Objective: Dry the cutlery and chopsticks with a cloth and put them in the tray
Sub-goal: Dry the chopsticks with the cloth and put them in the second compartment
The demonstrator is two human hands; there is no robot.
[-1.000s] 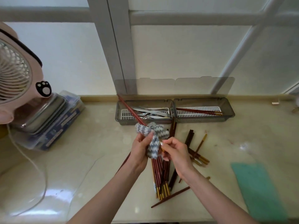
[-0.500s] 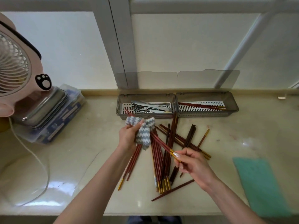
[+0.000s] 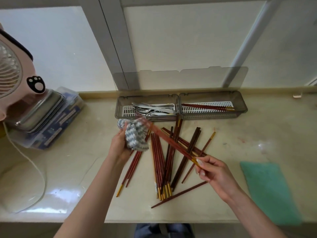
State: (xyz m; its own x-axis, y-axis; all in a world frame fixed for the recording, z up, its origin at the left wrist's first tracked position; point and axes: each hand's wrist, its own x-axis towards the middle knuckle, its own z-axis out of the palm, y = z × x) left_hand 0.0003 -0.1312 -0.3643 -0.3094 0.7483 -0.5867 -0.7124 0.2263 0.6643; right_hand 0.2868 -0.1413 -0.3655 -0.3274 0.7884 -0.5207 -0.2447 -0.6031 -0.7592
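At the far left, the pink fan point(image 3: 10, 74) and the stacked boxes point(image 3: 42, 117) are sitting well apart from your work, and a white cord point(image 3: 40, 169) is trailing over the counter; neither looks like a threat.

Your left hand point(image 3: 120, 145) is gripping the bunched grey-and-white cloth point(image 3: 135, 134), fingers curled round it, just in front of the tray's left compartment, where the cutlery point(image 3: 154, 108) is lying. You are holding red chopsticks point(image 3: 171, 143) slanting from the cloth down towards your right hand. They are blurring, so I cannot tell how many there are, or whether their tips are sitting inside the cloth's folds or only across it. Beneath them the loose pile point(image 3: 163, 169) is lying fanned on the counter.

Your right hand point(image 3: 216, 172) is pinching the gold ends between thumb and fingertips. Behind, a few chopsticks point(image 3: 205, 107) are lying in the right compartment of the tray point(image 3: 214, 116), and a green cloth point(image 3: 269, 191) is lying at the far right.

You are pinching lightly and at the very end. If the cloth snags, the sticks could twist free and drop onto the pile, mixing wiped ones with unwiped. Carrying them to the right compartment, the long tips may catch the tray's front wall or its upright lid point(image 3: 180, 78). A hurried pull may also be leaving them damp.
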